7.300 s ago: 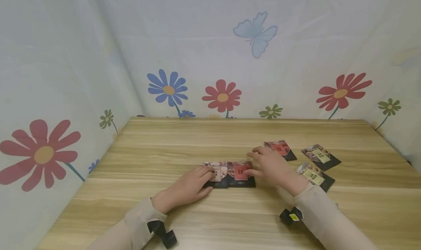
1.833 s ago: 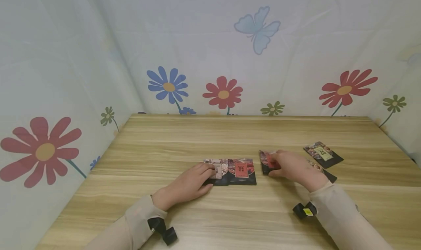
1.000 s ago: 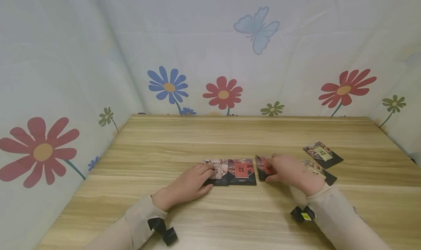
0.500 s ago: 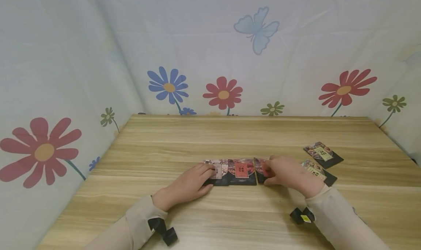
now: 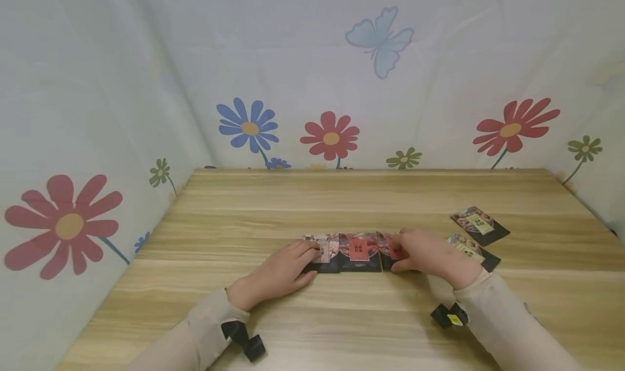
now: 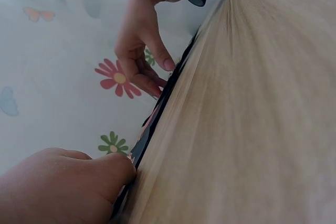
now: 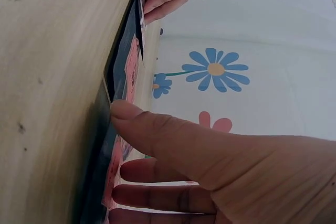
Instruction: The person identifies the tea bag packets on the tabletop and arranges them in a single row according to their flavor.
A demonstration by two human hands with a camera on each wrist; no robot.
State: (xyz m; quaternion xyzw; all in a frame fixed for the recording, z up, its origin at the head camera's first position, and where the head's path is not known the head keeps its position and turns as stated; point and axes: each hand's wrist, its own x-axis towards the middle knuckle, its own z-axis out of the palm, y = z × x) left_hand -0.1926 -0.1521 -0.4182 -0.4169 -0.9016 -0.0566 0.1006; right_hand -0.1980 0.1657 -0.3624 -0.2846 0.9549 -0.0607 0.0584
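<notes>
Three flat black printed packets lie in a row mid-table in the head view. My left hand rests on the leftmost packet, which has a pale label partly under my fingers. The middle packet carries a red label and a food picture; nothing covers it. On the right end is another red-labelled packet, its left edge right at the middle one. My right hand covers most of it. In the right wrist view, my thumb touches its near edge and extended fingers lie over its face.
To the right, two yellow-labelled black packets lie askew: an upper packet and a lower packet, the latter partly behind my right wrist. A flower-printed white curtain stands around the wood-grain table.
The right hand has slid the red-labelled packet from the upper right down and left, straightening it and closing the gap to the row. The left hand has stayed on the leftmost packet.
</notes>
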